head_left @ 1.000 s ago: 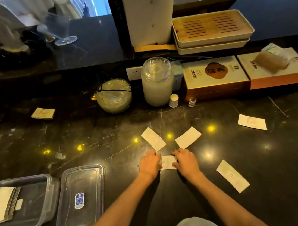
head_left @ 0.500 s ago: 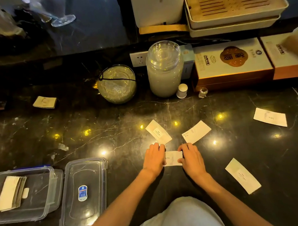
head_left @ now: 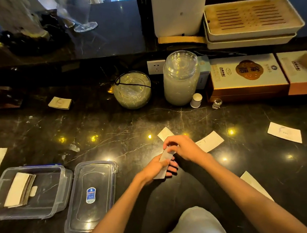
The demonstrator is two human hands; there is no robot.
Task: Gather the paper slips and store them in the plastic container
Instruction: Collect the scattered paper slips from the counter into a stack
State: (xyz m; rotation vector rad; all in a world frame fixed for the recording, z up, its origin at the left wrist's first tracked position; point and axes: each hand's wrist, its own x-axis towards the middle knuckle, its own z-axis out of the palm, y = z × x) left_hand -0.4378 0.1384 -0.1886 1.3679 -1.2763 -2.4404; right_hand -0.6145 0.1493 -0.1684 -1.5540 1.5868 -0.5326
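Head view: a black, glossy marble tabletop [head_left: 37, 132] with thin white veins and small yellow light glints. The left hand [head_left: 157, 168] pinches a narrow white paper slip [head_left: 163, 164] lifted off the surface, thumb on top and fingers under it. The right hand [head_left: 182, 147] curls over the slip's upper end, fingertips closed on it. Four more rectangular slips lie flat: one [head_left: 165, 133] just behind the hands, one [head_left: 211, 140] beside the right hand, one [head_left: 284, 134] far right, one [head_left: 254, 183] by the right forearm; their faint writing is unreadable. At left sits a clear plastic container [head_left: 61, 185] holding a stack [head_left: 19, 189] of slips on edge. Its clear lid [head_left: 93, 196] lies beside it, with a blue oval label too small to read. Behind stand a frosted glass jar [head_left: 181, 79] and a cream box [head_left: 247, 76] printed with Chinese characters.
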